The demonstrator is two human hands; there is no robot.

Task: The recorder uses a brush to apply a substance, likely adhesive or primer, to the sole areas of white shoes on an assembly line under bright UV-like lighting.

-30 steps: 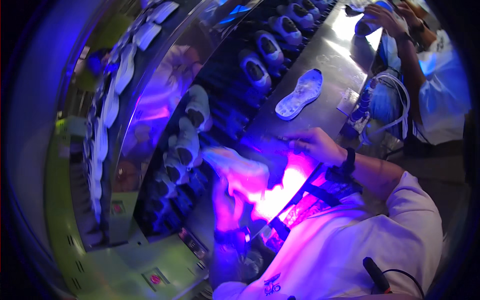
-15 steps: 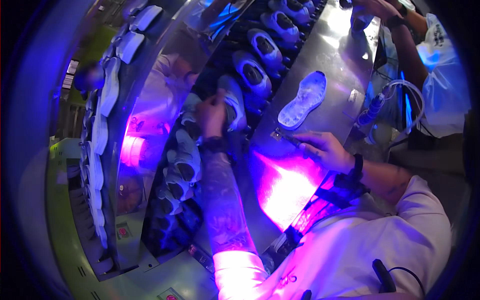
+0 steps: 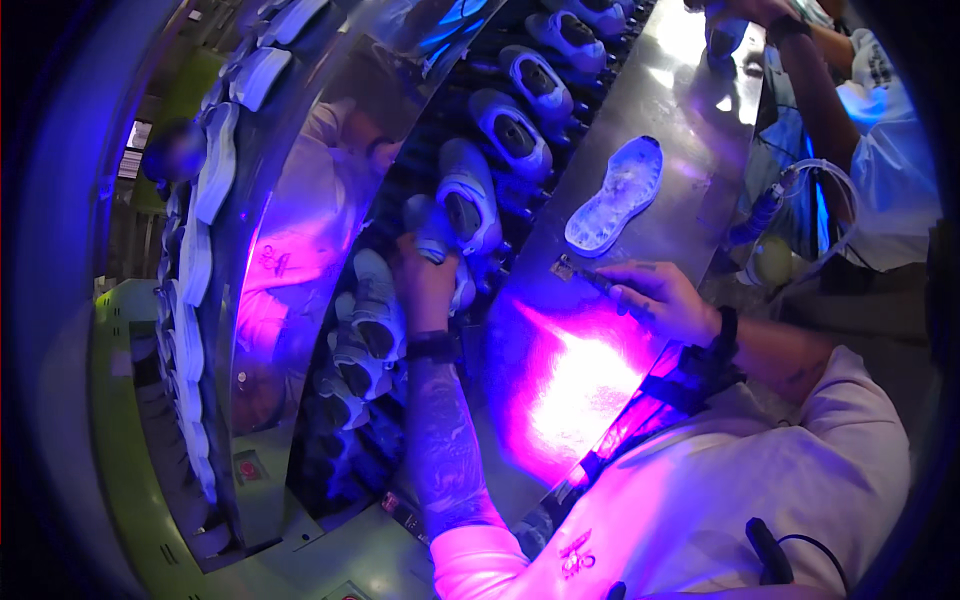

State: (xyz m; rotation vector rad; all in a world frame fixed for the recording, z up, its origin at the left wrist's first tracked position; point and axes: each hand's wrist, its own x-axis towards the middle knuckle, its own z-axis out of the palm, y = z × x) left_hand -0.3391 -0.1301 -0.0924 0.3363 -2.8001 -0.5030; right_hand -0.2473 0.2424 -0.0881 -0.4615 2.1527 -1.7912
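My left hand (image 3: 428, 285) is closed around a grey shoe upper (image 3: 427, 222) in the row of shoes, its fingers wrapped across it; the hand hides part of the shoe. Right beside it, on the far side, is another light shoe upper (image 3: 465, 190). A small brush (image 3: 572, 270) with a dark handle is pinched in my right hand (image 3: 655, 298), its head pointing left over the metal table. Just beyond the brush a pale shoe sole (image 3: 618, 195) lies flat, inner face up.
Several shoe uppers (image 3: 540, 80) line a dark conveyor running from near left to far right. Beyond a shiny metal panel (image 3: 300, 200), white soles (image 3: 197, 260) stand in a row. At right hangs a coiled hose (image 3: 765, 212); a co-worker's arm (image 3: 815, 85) reaches in at far right.
My left hand has come nearer to me and closed on the grey shoe upper, which now sits tilted against its neighbour. My right hand keeps the brush in nearly the same place.
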